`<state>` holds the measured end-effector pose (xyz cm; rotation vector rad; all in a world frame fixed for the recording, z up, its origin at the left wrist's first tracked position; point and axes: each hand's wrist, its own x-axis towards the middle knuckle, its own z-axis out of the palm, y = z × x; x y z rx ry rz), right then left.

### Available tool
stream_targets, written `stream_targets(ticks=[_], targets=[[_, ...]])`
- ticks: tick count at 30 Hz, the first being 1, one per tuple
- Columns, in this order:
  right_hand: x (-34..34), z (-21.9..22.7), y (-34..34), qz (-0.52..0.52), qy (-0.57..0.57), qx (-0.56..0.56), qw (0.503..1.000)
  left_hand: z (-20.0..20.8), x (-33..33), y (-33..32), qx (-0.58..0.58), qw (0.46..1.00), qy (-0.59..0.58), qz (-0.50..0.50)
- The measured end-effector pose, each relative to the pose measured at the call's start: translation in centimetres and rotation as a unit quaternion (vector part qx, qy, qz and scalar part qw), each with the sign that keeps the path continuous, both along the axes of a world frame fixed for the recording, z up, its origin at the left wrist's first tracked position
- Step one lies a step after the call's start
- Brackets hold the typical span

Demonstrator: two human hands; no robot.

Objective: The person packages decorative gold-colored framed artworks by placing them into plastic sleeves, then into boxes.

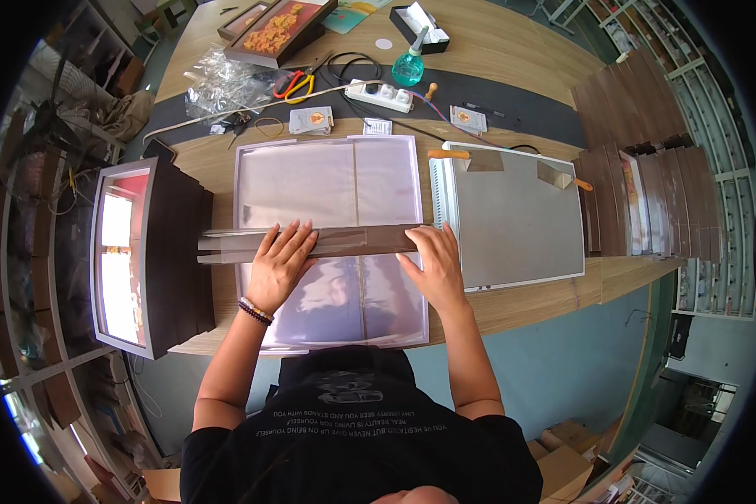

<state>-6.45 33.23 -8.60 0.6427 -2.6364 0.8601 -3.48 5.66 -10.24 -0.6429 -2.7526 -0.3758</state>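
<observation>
A long brown piece (353,240), seen from above as a narrow strip, lies or stands across the middle in a clear plastic bag (227,244). The bag's loose end sticks out to the left. My left hand (282,265) rests on it with straight fingers, pressing the film near the strip's left part. At the right end my right hand (435,265) holds the piece, fingertips over the top and thumb at the near edge. Under both hands is a clear, shiny plastic-covered panel (298,176) with a pale rim and a band down it.
Stacked dark frames (172,252) stand at the left. To the right is a grey flat plate machine (521,218) with wooden-handled tools (449,154). Behind lie a power strip (380,96), scissors (298,86), a green-liquid bottle (408,69) and crumpled film (227,82). Brown panels (668,202) stack at far right.
</observation>
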Motion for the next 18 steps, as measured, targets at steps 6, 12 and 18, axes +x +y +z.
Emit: stream_targets(ticks=[6, 12, 18], targets=[[-0.8, 0.6, -2.4, 0.078, -0.030, 0.043, 0.996, 0.4, 0.0, 0.1, 0.007, 1.000, 0.015, 0.006], [-1.1, 0.3, -2.4, 0.091, -0.070, -0.033, 0.993, 0.7, -0.1, 0.1, 0.024, 0.999, 0.029, 0.009], [-1.7, 0.5, -2.5, 0.077, -0.163, -0.103, 0.978, 0.5, -0.2, -0.1, 0.060, 0.996, 0.057, -0.014]])
